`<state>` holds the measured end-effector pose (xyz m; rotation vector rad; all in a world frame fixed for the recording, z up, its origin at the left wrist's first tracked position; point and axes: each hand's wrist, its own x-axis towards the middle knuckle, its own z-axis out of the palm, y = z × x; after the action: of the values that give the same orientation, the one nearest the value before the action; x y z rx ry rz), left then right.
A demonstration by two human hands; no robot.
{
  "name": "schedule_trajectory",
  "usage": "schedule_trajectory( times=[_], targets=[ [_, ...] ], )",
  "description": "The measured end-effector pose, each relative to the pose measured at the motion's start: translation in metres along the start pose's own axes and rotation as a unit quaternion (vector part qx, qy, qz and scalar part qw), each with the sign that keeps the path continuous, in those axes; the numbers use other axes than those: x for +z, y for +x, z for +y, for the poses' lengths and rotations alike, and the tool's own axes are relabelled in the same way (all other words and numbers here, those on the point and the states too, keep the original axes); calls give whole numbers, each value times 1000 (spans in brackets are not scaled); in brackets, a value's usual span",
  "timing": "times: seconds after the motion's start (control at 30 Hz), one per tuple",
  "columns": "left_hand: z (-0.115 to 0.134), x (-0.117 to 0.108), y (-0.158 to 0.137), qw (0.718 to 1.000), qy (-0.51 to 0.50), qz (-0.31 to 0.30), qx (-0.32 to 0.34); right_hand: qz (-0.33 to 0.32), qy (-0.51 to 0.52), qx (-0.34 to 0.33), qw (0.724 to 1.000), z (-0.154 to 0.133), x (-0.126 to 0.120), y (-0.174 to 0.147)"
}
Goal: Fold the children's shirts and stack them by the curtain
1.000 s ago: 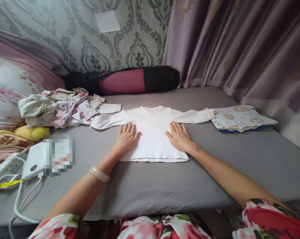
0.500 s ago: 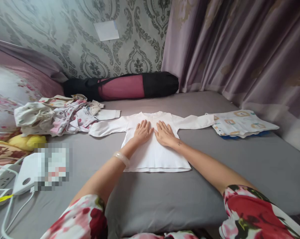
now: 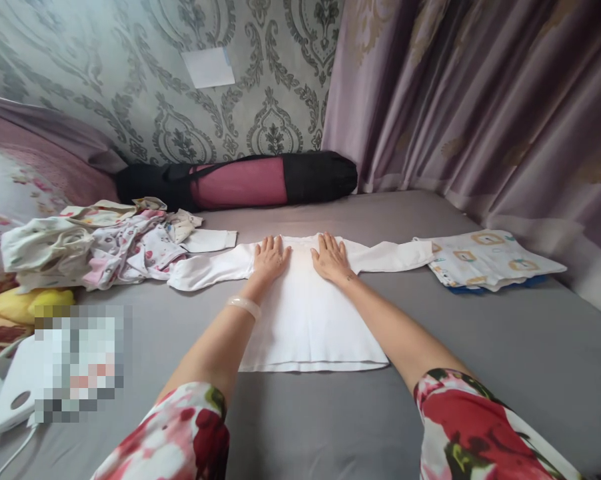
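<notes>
A small white long-sleeved shirt (image 3: 305,320) lies spread on a grey bed sheet (image 3: 290,427), its sleeves stretched out to both sides and its hem towards me. My left hand (image 3: 270,259) rests flat on the upper left of the shirt, near the shoulder, fingers extended. On the upper right, my right hand (image 3: 331,257) lies flat too, with fingers slightly spread. A strip of white cloth shows between the two hands. The right cuff touches or overlaps a folded printed cloth (image 3: 495,257); a blue edge shows beneath that cloth.
A heap of crumpled printed baby clothes (image 3: 125,247) lies at the left. Behind it stretches a long black and pink bag (image 3: 240,181) against the wall. A yellow plush thing (image 3: 25,303) and a white device with cables (image 3: 18,380) sit at the near left. Curtains (image 3: 460,100) hang at the right.
My hands have slid apart across the shirt, from close together at its middle to near the two shoulders. The view has shifted slightly.
</notes>
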<state>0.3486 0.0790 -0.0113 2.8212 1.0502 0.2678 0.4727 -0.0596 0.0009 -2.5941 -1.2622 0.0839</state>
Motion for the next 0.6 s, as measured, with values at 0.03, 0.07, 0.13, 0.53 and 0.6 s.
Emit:
schedule_trajectory(
  times=[0.03,0.07,0.13,0.53,0.6],
  targets=[
    [-1,1,1,1000,2,7,-1,5,-1,0,1000,0,1,1],
    [-2,1,1,1000,4,13,0,9,-3,-1,1000,1,2,1],
    [-3,2,1,1000,7,16,3,14,-8,-5,1000,1,3,0],
    [0,-12,-14,995,-19,76,56,3,5,-42,999,5,-2,-8],
    [1,-14,-14,996,-15,65,62,-28,9,-59,998,10,-7,-13]
  ],
)
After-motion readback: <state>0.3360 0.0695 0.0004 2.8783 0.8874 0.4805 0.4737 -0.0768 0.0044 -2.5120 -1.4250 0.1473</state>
